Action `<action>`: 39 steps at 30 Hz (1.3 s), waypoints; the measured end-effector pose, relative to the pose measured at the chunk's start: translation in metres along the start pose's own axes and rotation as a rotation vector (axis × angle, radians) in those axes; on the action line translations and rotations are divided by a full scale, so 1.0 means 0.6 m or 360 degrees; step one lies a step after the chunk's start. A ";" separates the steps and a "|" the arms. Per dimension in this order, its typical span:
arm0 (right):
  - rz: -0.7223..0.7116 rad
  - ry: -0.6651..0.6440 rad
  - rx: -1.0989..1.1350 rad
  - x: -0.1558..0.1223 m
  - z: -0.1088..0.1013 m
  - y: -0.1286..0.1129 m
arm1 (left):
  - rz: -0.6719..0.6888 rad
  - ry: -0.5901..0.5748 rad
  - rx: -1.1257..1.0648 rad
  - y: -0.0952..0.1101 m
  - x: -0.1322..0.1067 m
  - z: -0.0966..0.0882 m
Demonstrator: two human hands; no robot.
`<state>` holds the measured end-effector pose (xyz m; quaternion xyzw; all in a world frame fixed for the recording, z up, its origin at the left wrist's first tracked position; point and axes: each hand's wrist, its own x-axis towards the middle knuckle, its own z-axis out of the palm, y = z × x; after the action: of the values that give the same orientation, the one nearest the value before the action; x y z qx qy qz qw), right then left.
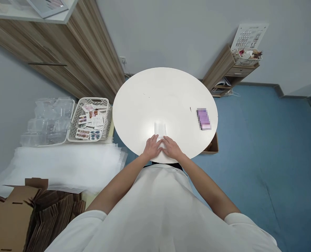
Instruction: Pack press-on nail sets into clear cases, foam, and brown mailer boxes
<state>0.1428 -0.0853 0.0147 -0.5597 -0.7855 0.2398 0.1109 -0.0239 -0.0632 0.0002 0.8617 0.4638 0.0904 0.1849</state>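
The white sheet point(160, 128) is smooth-surfaced; the tabletop point(160, 91) is finished glossy; the cabinet point(100, 45) is faced in wood grain; the cartons point(9, 224) are formed of matt cardboard.

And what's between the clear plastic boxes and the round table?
A white basket of small cards stands between the clear plastic boxes and the round table, in the head view.

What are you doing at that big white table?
A person has the left hand and right hand together over a pale, flat strip at the near edge of the white table. The fingers are on it, but I can't tell whether they are pinching or pressing it. A blurred purple item lies apart, toward the table's right side.
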 end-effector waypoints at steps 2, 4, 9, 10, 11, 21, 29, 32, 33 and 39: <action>-0.0074 -0.0116 -0.0034 0.004 0.002 0.009 | 0.0012 -0.0021 -0.0020 -0.003 0.002 0.000; -0.0045 -0.0178 -0.0051 0.012 0.005 0.015 | 0.0033 -0.0052 -0.0060 -0.006 0.005 -0.003; 0.0020 -0.0236 -0.0017 0.019 0.002 0.010 | 0.0088 -0.0123 -0.0245 -0.011 0.005 -0.021; 0.0023 -0.0264 -0.0001 0.015 -0.001 0.006 | 0.0110 -0.0148 -0.0291 -0.012 0.001 -0.025; 0.0025 -0.0300 0.0021 0.010 -0.004 0.003 | 0.0139 -0.0184 -0.0332 -0.013 -0.004 -0.029; 0.0248 -0.0551 0.0487 0.011 -0.043 0.014 | -0.0109 -0.0273 -0.0436 -0.015 -0.009 -0.014; 0.0787 -0.0257 0.0838 0.054 -0.025 0.018 | -0.0632 -0.0189 -0.0838 -0.025 0.020 -0.009; 0.0979 0.0010 0.0743 0.061 -0.005 0.015 | -0.0792 -0.0004 -0.0892 -0.025 0.023 -0.005; 0.1017 0.0104 0.0707 0.062 0.000 0.013 | -0.0821 0.0027 -0.0878 -0.025 0.024 -0.004; 0.0985 0.0402 0.0613 0.049 0.014 0.001 | -0.0854 0.0013 -0.0863 -0.024 0.036 -0.006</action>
<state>0.1293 -0.0600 0.0046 -0.7643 -0.5001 0.3343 0.2322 -0.0242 -0.0369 -0.0029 0.6291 0.6328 0.1617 0.4215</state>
